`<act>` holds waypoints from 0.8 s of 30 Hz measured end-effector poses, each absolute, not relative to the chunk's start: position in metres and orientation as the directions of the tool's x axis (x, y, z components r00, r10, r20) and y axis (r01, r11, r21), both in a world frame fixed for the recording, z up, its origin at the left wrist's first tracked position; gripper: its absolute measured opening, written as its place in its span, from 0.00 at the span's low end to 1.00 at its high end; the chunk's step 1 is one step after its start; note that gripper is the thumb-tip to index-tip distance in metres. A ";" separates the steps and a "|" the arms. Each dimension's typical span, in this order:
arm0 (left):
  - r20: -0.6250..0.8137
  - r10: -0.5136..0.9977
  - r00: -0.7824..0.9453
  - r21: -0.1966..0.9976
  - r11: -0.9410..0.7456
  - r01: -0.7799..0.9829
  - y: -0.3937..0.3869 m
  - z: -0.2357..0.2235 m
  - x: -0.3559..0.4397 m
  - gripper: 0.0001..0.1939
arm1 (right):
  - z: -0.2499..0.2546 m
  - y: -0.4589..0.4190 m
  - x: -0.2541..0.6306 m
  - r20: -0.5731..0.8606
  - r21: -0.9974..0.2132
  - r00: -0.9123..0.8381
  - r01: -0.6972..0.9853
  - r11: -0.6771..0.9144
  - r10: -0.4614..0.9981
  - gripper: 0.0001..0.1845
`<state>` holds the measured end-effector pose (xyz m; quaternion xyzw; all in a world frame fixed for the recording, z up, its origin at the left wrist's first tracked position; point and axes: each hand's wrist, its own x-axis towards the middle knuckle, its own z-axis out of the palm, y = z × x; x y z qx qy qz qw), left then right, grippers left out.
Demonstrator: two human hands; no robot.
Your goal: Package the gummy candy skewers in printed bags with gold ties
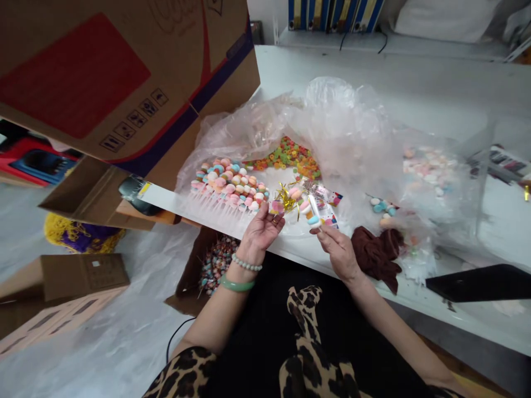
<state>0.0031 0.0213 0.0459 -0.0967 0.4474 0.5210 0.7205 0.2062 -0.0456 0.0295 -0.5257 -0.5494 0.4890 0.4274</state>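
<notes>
My right hand (338, 251) grips the lower end of a marshmallow skewer (311, 213) with pink, white and blue pieces, tilted over the table. My left hand (262, 229) is turned palm up, its fingers curled against a small pink piece (277, 207) whose kind I cannot make out. Gold tinsel ties (285, 194) lie just beyond my fingertips. Shiny printed wrappers (332, 218) lie behind the skewer. To the left, several finished marshmallow skewers (232, 185) are laid side by side, sticks towards me.
Colourful gummy rings (296, 157) lie on clear plastic behind my hands. At the right are bagged marshmallows (431, 168), a brown cloth (377, 251) and a black flat object (477, 283). A large carton (174, 110) stands upper left. Below the table edge, a box holds many skewers (218, 265).
</notes>
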 end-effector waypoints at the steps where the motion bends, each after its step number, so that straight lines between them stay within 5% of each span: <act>1: -0.741 0.669 0.057 0.319 0.426 -0.846 0.022 0.046 0.002 0.12 | 0.030 -0.050 0.206 -0.051 -0.987 -0.081 0.157 -0.037 0.995 0.21; 7: -0.708 0.705 0.043 0.327 0.382 -0.864 0.022 0.049 -0.001 0.12 | 0.038 -0.055 0.201 0.002 -0.980 -0.135 0.195 0.028 0.991 0.16; 13: -0.653 0.757 0.037 0.391 0.378 -0.839 0.018 0.053 0.000 0.07 | 0.029 -0.050 0.205 0.098 -0.885 -0.166 0.437 0.162 0.981 0.16; 19: -0.440 0.898 0.018 0.643 0.329 -0.692 0.016 0.043 -0.004 0.09 | 0.020 -0.053 0.212 0.229 -0.613 -0.170 0.739 0.278 0.959 0.16; 24: -0.301 0.953 0.024 0.863 0.283 -0.419 0.016 0.040 -0.013 0.13 | 0.023 -0.050 0.216 0.110 -0.716 -0.209 0.662 0.223 0.972 0.15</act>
